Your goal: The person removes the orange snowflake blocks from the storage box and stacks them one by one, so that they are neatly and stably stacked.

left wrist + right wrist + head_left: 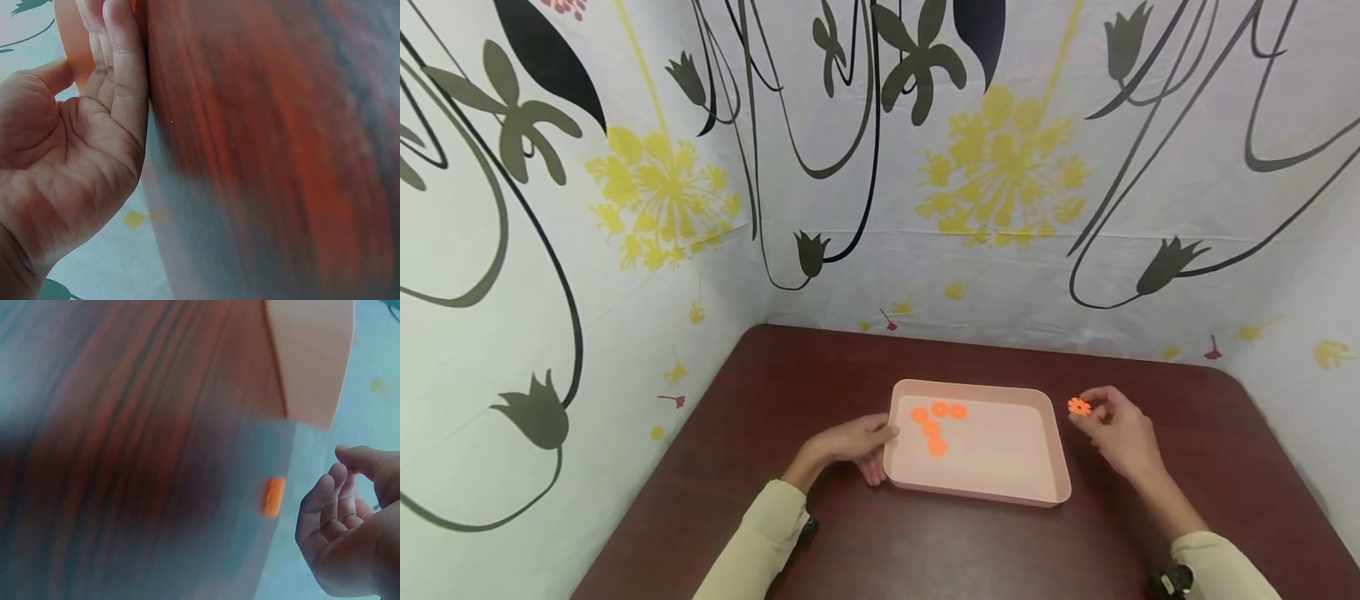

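Observation:
A shallow peach tray (1000, 450) sits on the table, with several orange flower-shaped pieces (937, 447) inside toward its left end. My left hand (853, 442) holds the tray's left side, thumb over the rim and fingers along the outer wall. In the left wrist view the palm (81, 144) faces the camera beside the tray wall (76, 50). Another orange flower-shaped piece (1078, 406) shows between the thumb and forefinger of my right hand (1123, 433). The right wrist view has this piece (273, 497) low by the table, apart from the loosely bent fingers (315, 509).
The dark reddish-brown table (880, 542) has a patterned cloth (1022, 300) hanging behind it and at both sides. In the right wrist view, a corner of the tray (315, 362) stands up from the tabletop near the right hand.

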The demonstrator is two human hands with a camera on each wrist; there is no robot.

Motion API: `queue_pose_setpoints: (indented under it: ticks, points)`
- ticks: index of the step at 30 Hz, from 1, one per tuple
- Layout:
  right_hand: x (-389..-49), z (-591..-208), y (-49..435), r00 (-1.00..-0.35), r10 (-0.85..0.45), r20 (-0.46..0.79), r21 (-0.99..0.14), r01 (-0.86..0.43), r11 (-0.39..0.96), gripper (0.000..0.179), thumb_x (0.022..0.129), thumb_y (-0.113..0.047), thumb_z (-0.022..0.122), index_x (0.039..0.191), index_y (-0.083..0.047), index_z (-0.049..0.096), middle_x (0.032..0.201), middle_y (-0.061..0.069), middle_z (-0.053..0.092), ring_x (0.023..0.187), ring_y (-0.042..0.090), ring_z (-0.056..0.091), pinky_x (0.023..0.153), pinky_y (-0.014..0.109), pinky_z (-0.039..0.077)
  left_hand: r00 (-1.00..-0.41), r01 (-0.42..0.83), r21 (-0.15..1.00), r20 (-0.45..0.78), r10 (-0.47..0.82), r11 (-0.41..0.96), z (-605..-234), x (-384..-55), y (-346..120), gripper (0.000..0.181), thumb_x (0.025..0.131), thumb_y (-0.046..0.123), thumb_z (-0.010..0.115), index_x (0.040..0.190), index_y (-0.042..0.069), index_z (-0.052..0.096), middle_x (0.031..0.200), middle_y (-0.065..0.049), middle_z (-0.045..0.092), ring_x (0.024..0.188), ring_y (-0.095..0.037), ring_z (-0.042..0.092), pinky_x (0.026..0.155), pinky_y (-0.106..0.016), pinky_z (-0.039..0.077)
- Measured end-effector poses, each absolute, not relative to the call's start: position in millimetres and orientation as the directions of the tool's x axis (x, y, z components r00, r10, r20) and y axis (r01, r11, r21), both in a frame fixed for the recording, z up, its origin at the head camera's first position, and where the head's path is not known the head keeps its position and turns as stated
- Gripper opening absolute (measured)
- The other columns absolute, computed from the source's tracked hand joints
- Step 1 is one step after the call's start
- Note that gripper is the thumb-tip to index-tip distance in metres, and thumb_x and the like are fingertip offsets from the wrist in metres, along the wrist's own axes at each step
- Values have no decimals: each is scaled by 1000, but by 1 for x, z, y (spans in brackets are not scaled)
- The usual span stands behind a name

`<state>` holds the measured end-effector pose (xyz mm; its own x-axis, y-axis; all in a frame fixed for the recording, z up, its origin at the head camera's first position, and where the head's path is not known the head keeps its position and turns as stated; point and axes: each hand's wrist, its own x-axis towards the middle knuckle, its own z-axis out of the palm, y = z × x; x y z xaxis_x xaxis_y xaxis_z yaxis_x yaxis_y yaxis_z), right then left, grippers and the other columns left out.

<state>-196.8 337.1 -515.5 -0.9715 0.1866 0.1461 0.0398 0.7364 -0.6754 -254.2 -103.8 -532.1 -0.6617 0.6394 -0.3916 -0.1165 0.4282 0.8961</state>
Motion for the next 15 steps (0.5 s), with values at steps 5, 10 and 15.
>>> queue_pose_setpoints:
  ticks: [5, 10, 15]
  points:
    - [-194, -525, 359, -970, 213, 119, -655, 85, 751, 43, 98, -27, 77, 130, -4, 59, 80, 7, 65, 59, 11, 59, 48, 27, 47, -663, -101, 897, -384, 643, 431, -533, -255, -104, 33, 115, 33, 44, 126, 3, 51, 68, -13, 71, 55, -21, 71, 54, -40, 66]
    - [-196, -532, 371, -973, 214, 85, -639, 112, 761, 42, 99, -24, 75, 130, -2, 57, 81, 7, 65, 61, 14, 59, 49, 28, 46, -664, -93, 898, -379, 645, 431, -532, -255, -104, 31, 116, 31, 43, 127, 3, 51, 68, -13, 71, 55, -21, 71, 54, -39, 66]
    - [-198, -536, 371, -981, 186, 55, -622, 112, 775, 41, 99, -23, 75, 129, -2, 57, 80, 7, 65, 62, 15, 58, 50, 28, 43, -663, -100, 898, -382, 644, 429, -531, -254, -103, 32, 116, 31, 42, 125, 2, 51, 67, -13, 71, 55, -21, 71, 53, -39, 66]
